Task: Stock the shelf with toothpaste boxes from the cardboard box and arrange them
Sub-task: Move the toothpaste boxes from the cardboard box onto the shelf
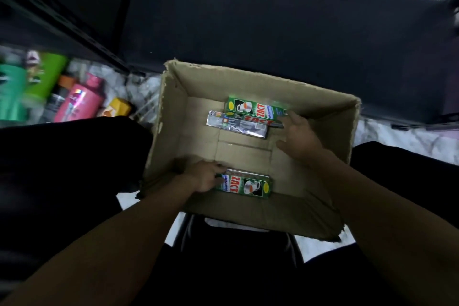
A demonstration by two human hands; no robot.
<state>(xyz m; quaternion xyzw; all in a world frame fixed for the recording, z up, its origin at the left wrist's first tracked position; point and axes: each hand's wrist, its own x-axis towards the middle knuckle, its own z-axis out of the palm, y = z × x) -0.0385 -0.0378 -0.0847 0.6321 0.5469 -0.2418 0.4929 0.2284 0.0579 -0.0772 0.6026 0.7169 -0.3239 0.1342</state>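
Both hands in the cardboard box (171,107); left hand (203,177) curled round the end of the near toothpaste box (248,186), right hand (301,136) at the far toothpaste boxes (253,109), thumb spread, grip impossible to tell; grabbed by the ends, one could swing loose and drop.

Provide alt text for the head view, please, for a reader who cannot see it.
A person's left hand grips a near green toothpaste box inside an open brown cardboard box, while the right hand reaches to the ends of a far green toothpaste box and a silver toothpaste box. Colourful bottles lie blurred at left.
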